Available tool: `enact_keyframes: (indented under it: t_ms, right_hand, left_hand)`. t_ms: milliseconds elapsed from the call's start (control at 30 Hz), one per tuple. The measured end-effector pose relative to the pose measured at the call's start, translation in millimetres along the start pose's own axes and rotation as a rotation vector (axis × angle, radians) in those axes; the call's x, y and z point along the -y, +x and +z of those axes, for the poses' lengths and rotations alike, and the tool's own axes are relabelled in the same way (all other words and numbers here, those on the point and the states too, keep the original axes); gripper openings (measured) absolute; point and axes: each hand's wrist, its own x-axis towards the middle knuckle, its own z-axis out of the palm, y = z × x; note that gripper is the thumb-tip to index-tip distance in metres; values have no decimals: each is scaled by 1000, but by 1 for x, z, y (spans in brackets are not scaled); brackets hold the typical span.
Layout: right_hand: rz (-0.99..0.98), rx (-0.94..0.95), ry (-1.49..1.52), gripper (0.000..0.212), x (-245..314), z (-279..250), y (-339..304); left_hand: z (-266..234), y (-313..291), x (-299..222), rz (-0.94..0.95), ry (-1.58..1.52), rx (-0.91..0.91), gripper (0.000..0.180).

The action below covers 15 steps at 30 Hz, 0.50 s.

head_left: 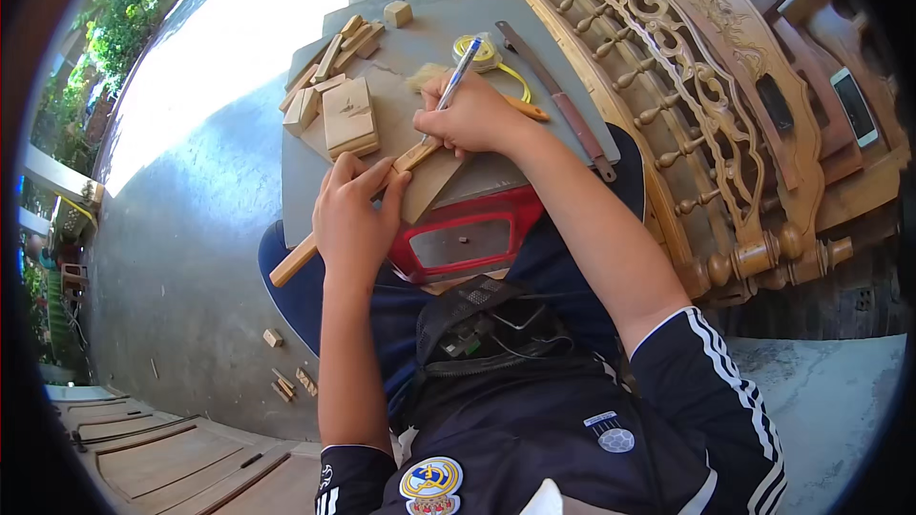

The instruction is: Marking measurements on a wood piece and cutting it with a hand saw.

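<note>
My right hand grips a blue-and-white pen, its tip down at the upper end of a narrow wooden strip. With its fingers bent round the strip, my left hand holds it at a slant over the grey work board. Under the strip's far part lies a thin, flat wooden piece. A small stack of rectangular wooden blocks sits just beyond my left fingers. Beside my right hand lies a brush with an orange handle, its bristles partly hidden behind the hand.
Right of my hand are a yellow tape measure and a long handsaw. Wood offcuts pile at the board's far left. A red-framed stool is between my legs. Carved wooden furniture fills the right, with a phone on it.
</note>
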Motion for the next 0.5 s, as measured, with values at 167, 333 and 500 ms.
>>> enact_keyframes:
  t_ms: [167,333,500]
  right_hand:
    - [29,18,-18,21,0,-1,1]
    - [10,-7,-11,27,-1,-1,2]
    - [-2,-36,-43,26,0,0,2]
  left_hand:
    - [0,-1,2,5,1,-14,25]
    - [1,0,1,3,5,-12,26]
    - [2,-1,1,-10,-5,-17,26]
